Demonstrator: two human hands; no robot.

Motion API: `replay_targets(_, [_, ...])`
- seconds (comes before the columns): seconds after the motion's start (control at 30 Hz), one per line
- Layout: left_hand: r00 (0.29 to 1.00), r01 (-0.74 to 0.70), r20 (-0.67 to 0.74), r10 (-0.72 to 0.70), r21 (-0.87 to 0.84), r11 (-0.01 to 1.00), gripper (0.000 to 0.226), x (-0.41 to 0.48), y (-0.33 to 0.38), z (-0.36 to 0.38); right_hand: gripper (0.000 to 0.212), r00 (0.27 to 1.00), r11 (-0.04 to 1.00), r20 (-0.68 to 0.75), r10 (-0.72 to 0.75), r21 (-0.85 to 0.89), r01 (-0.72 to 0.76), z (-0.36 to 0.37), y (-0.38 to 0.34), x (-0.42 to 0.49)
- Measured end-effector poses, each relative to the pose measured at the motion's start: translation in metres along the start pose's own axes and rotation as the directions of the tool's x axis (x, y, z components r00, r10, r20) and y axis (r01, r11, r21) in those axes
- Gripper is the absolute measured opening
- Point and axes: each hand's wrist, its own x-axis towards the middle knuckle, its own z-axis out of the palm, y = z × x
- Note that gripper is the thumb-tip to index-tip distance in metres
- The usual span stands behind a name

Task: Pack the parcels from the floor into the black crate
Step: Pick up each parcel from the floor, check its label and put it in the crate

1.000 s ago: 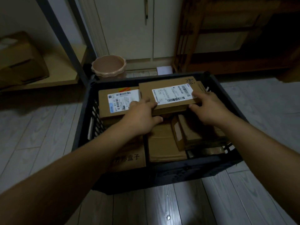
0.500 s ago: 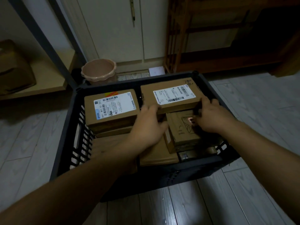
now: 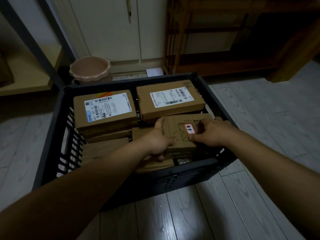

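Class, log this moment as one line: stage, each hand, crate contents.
stage: packing crate | left hand: grips box | right hand: grips same box | behind: left parcel, right parcel

Edge is cutting off shelf box (image 3: 5,71); left hand (image 3: 155,141) is hiding lower parcels (image 3: 105,149); label (image 3: 107,108) txt too small to read.

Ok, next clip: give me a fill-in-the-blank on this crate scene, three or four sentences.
1. The left hand and right hand both grip one cardboard parcel with a small ____-bordered sticker.
2. That parcel lies inside the ____ crate.
3. The far left parcel and far right parcel each carry a white shipping ____ on top.
4. Beyond the crate's far left corner stands a pale ____ pot with a scalloped rim.

Missing words: red; black; label; pink.
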Motion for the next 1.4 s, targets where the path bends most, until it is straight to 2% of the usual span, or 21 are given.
replay_targets(0.13, [0.998,0.052,-0.028,-0.057,-0.162,0.985,0.097,-0.003,-0.003,-0.004,0.087,0.995,0.988,0.083,-0.053,0.146,0.040,-0.003,-0.001,-0.008])
replay_targets(0.27, [0.999,0.045,-0.003,-0.045,-0.107,0.993,0.072,-0.020,-0.003,-0.016,0.084,0.988,0.980,0.095,-0.120,0.171,0.103,-0.016,0.001,-0.020])
replay_targets(0.33, [0.999,0.040,-0.010,-0.041,-0.087,0.995,0.075,-0.033,-0.003,-0.029,0.079,0.975,0.962,0.117,-0.189,0.223,0.159,-0.022,-0.003,-0.028])
replay_targets(0.4, [0.998,0.028,-0.057,-0.035,-0.120,0.992,0.073,-0.044,-0.005,-0.044,0.078,0.957,0.943,0.130,-0.258,0.250,0.220,-0.024,-0.011,-0.033])
replay_targets(0.5, [0.989,0.013,-0.143,-0.041,-0.192,0.981,0.055,-0.058,-0.016,-0.067,0.079,0.930,0.917,0.138,-0.341,0.264,0.297,-0.023,-0.031,-0.039])
replay_targets(0.6, [0.971,0.018,-0.228,-0.066,-0.208,0.978,0.051,-0.072,-0.030,-0.089,0.074,0.895,0.855,0.076,-0.440,0.341,0.392,-0.017,-0.053,-0.042])
replay_targets(0.7, [0.967,-0.005,-0.246,-0.059,-0.251,0.968,0.066,-0.089,-0.047,-0.116,0.070,0.876,0.773,-0.067,-0.478,0.441,0.456,-0.012,-0.075,-0.041])
replay_targets(0.77, [0.973,-0.008,-0.222,-0.063,-0.304,0.953,0.052,-0.101,-0.056,-0.128,0.071,0.879,0.751,-0.170,-0.445,0.464,0.470,-0.008,-0.087,-0.038])
replay_targets(0.87, [0.965,-0.051,-0.259,-0.046,-0.357,0.933,0.031,-0.113,-0.063,-0.135,0.066,0.872,0.780,-0.283,-0.400,0.394,0.486,-0.003,-0.102,-0.038])
replay_targets(0.97, [0.959,-0.067,-0.281,-0.038,-0.352,0.933,0.025,-0.120,-0.064,-0.138,0.070,0.887,0.803,-0.182,-0.426,0.375,0.463,-0.002,-0.111,-0.043])
replay_targets(1.03, [0.956,-0.057,-0.292,-0.042,-0.323,0.945,0.027,-0.122,-0.066,-0.143,0.072,0.870,0.767,-0.103,-0.483,0.430,0.477,0.000,-0.115,-0.047])
replay_targets(1.1, [0.945,-0.047,-0.325,-0.046,-0.273,0.961,0.032,-0.122,-0.065,-0.148,0.070,0.849,0.749,-0.093,-0.519,0.429,0.505,0.002,-0.120,-0.051])
replay_targets(1.2, [0.914,-0.065,-0.405,0.001,-0.145,0.987,0.050,-0.117,-0.069,-0.154,0.073,0.846,0.771,-0.045,-0.531,0.389,0.505,0.007,-0.127,-0.056])
replay_targets(1.3, [0.886,-0.051,-0.453,0.101,0.121,0.991,0.062,-0.112,-0.084,-0.155,0.082,0.853,0.802,0.018,-0.521,0.352,0.482,0.017,-0.131,-0.055])
replay_targets(1.4, [0.919,-0.011,-0.366,0.144,0.341,0.940,0.081,-0.109,-0.091,-0.154,0.084,0.854,0.818,0.074,-0.515,0.340,0.464,0.026,-0.134,-0.057])
